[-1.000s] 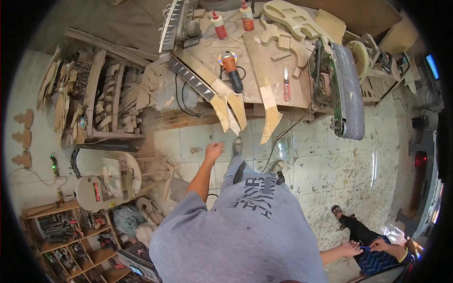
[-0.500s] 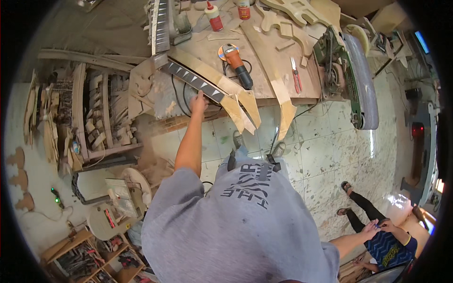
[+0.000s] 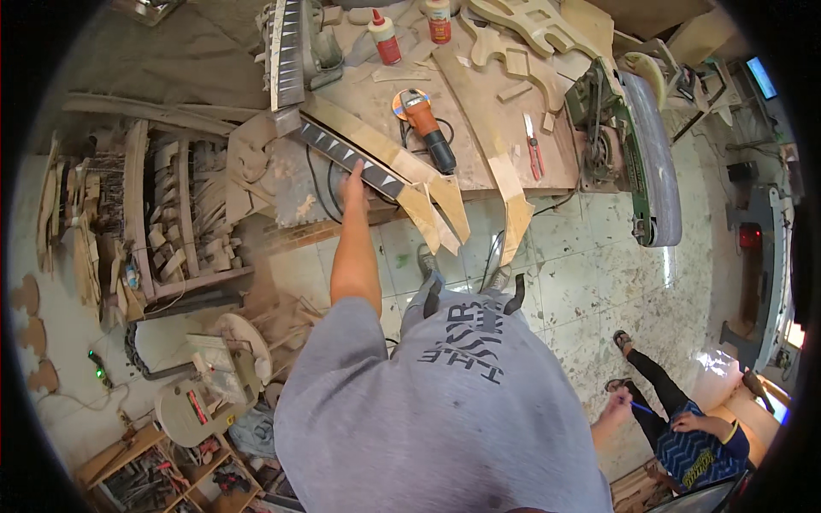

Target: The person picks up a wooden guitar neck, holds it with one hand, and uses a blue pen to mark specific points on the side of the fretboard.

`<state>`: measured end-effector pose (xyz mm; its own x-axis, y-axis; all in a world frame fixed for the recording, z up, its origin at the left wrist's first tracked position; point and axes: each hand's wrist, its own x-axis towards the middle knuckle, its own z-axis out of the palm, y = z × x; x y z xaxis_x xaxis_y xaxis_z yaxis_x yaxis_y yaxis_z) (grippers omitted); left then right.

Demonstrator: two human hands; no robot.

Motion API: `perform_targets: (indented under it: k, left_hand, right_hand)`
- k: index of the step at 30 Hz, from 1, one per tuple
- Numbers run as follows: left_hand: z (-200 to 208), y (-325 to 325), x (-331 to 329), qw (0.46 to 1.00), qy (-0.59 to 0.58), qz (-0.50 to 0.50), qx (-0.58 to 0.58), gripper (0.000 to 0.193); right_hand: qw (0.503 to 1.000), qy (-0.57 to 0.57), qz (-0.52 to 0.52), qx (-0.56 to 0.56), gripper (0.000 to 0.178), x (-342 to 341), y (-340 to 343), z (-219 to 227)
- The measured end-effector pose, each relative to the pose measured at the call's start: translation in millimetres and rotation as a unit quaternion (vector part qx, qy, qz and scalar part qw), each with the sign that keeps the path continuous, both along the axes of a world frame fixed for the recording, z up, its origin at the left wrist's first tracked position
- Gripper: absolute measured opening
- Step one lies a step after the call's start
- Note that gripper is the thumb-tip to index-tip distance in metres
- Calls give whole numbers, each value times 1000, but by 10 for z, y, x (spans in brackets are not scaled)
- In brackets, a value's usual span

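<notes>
My left hand (image 3: 353,184) reaches forward to the bench and grips the near edge of a guitar neck (image 3: 338,154) with a dark fretboard and pale triangular inlays. The neck lies slantwise, its bare wooden headstock (image 3: 423,218) jutting past the bench edge. Another wooden neck (image 3: 376,141) lies close behind it. Low at the right, my right hand (image 3: 612,409) is closed on a thin blue stick that looks like a pen (image 3: 640,407). Beside it sits a co-worker (image 3: 697,445) in a patterned dark blue top, whose hand (image 3: 684,421) is apart from mine.
On the bench (image 3: 479,171) lie an orange angle grinder (image 3: 423,124), red-handled cutters (image 3: 534,154), two glue bottles (image 3: 386,38) and a long wooden neck (image 3: 496,154). A belt sander (image 3: 646,154) stands at the right end. Racks of wood offcuts (image 3: 175,214) are on the left.
My right hand has drawn back left from the co-worker's hands, now with the blue pen. My left hand has shifted slightly up and left along the neck.
</notes>
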<state>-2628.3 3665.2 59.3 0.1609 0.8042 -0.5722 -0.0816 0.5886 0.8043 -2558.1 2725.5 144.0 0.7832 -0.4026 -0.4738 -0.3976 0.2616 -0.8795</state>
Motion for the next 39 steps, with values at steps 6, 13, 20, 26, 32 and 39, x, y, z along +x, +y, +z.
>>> perform_targets:
  k: [6,13,20,26,32,39]
  left_hand:
    - [68,211,42,999,-41,8,-15,41]
    - [139,437,32,992,1,-56,-113,41]
    - [669,121,182,932,281,-70,218,57]
    - [973,320,-262,516,363,-436,642,76]
    - [910,904,-66,327,403,-575,633,62]
    - [1147,1021,20,273,343,-639,632,54]
  right_hand:
    - [976,172,85,-107,13,-447,1778,-130]
    - [949,182,220,-135,14,-794,2598,-81]
    - [946,163,251,-123,16,-1040,2997,-134]
    - [940,146,270,-148,17,-1373,2936,-279]
    - [922,195,233,-240,45,-1867,2563,-524]
    - [911,232,236,-244,46,-1864,2816,-335]
